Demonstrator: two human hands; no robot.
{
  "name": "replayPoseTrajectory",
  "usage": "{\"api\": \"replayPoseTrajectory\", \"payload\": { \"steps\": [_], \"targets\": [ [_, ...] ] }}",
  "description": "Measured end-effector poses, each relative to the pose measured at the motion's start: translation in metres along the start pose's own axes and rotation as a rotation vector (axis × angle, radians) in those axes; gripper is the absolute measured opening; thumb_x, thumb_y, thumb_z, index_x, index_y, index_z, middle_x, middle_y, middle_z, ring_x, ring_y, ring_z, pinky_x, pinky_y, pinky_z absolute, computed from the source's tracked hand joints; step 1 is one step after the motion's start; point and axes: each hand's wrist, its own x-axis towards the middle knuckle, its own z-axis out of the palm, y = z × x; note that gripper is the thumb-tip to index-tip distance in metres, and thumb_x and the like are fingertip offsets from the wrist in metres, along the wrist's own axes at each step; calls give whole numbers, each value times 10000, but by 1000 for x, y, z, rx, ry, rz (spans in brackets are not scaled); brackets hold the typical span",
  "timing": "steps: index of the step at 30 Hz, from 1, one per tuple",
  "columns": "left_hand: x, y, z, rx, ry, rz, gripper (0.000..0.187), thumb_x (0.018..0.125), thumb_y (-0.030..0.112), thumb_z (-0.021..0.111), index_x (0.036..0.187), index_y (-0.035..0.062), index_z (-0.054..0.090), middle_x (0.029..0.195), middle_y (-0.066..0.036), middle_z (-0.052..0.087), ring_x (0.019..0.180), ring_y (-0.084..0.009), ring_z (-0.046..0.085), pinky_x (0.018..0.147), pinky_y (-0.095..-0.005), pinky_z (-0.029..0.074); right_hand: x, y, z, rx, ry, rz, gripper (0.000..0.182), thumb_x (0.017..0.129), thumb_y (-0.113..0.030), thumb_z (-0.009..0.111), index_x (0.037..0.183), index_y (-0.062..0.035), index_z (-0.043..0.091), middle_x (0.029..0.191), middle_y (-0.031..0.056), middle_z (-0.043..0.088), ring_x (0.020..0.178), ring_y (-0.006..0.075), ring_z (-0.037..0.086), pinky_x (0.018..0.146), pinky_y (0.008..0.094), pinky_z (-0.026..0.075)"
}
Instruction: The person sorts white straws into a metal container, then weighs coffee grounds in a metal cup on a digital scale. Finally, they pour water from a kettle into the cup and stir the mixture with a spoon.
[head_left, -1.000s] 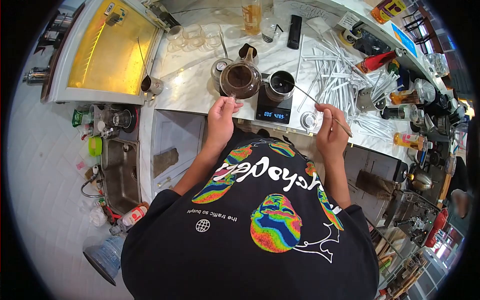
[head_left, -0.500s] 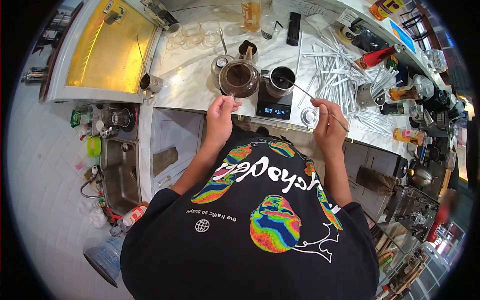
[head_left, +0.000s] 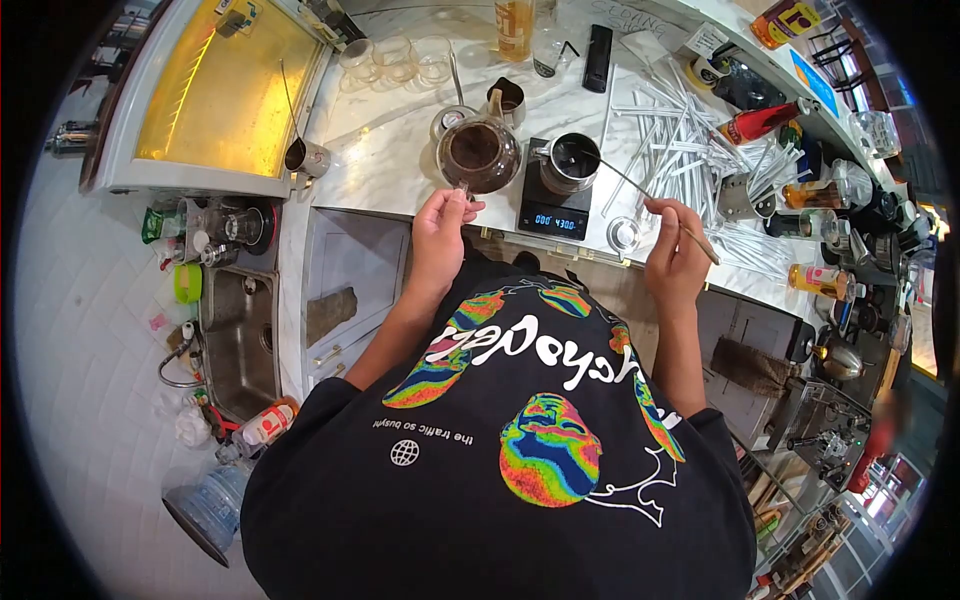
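My left hand (head_left: 438, 235) is closed on the handle of a round glass teapot (head_left: 482, 178), which has dark brown contents showing through its top. To its right, a shiny metal pitcher (head_left: 568, 178) with dark liquid stands on a black digital scale (head_left: 556, 222), whose blue display reads about 430. My right hand (head_left: 677, 250) grips a long thin bar spoon (head_left: 630, 183). The spoon's far end reaches into the metal pitcher. Behind the teapot are a dial thermometer (head_left: 450, 119) and a small dark-mouthed jug (head_left: 507, 96).
Many wrapped straws (head_left: 665, 150) lie heaped to the right of the scale. Clear cups (head_left: 395, 62) line the back left. A yellow-lit cabinet (head_left: 225, 95) flanks the counter, with a sink (head_left: 240, 340) below. Bottles (head_left: 760, 122) crowd the right edge.
My right hand has moved slightly right and down with the bar spoon, whose end now lies nearer the pitcher's right rim. The view has shifted a little. My left hand keeps its hold.
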Motion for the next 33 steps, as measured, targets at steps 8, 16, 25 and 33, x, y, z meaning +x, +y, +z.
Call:
{"api": "replayPoseTrajectory", "payload": {
  "steps": [8, 16, 25, 33],
  "targets": [
    [4, 4, 5, 1, -10, 3, 288, 1122, 272, 544, 1016, 26, 649, 953, -60, 706, 1003, -178, 730, 906, -312, 531, 5, -3, 6, -46, -23, -80, 120, 1009, -20, 615, 1000, -6, 734, 962, 112, 757, 851, 301, 694, 784, 391, 540],
    [5, 1, 10, 18, -31, -10, 297, 1119, 287, 548, 1020, 28, 654, 953, -59, 711, 1006, -172, 727, 916, -311, 529, 2, -2, 8, 26, -52, -68, 143, 1032, -39, 599, 1021, -1, 736, 967, 128, 757, 869, 280, 716, 787, 365, 552],
    [8, 7, 17, 45, -30, -1, 295, 1118, 280, 546, 1008, 28, 653, 939, -54, 707, 979, -157, 712, 890, -307, 526, 0, 1, -26, 268, 151, 143, 314, 1140, -161, 441, 1085, 68, 649, 973, 185, 768, 890, 226, 738, 881, 342, 558],
    [12, 15, 26, 114, -104, 22, 276, 1120, 266, 537, 988, 47, 640, 929, -32, 674, 966, -147, 706, 862, -297, 517, 8, 10, -38, 730, 422, 431, 332, 1160, -238, 419, 1120, 51, 577, 927, 241, 752, 855, 320, 758, 882, 412, 591]
  ]
}}
